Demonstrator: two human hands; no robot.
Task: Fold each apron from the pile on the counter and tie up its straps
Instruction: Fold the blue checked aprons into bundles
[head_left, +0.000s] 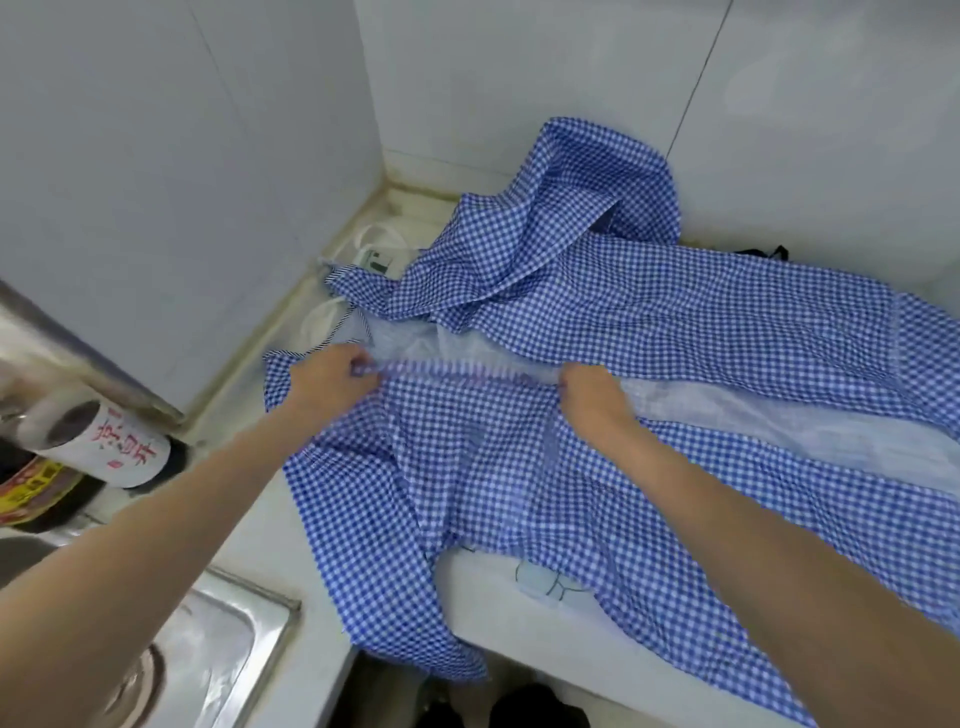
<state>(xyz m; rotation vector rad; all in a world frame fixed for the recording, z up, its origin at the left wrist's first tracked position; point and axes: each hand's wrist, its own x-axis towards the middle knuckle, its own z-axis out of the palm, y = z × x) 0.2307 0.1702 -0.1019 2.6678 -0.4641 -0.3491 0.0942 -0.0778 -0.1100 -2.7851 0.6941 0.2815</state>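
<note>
Two hands are working one apron (519, 467), and nothing in view is looking finished yet. You are pinching a straight hem of the blue check cloth: your left hand (327, 379) is gripping it at the left end, your right hand (592, 400) is gripping it at the right end, fingers curled over the edge at both, with the hem stretched taut between them.

That apron is lying across the counter (270, 551), its near edge hanging over the front at about 6 o'clock from your hands. At 12 to 1 o'clock more check cloth (587, 208) is heaped against the wall (519, 62), and a long stretch is running off toward 3 o'clock. I cannot tell whether that is a second apron or more of the same one.

White straps (374, 239) are lying loose at 11 o'clock, near the corner, untied. A dark scrap (769, 253) is showing at 2 o'clock behind the cloth; what it is I cannot tell.

My judgement: you are standing at the first fold. The folding, the tying of straps and the rest of the pile are all waiting.

A sink (208, 649) is sitting at 7 o'clock, bottles (119, 447) at 9 o'clock.
</note>
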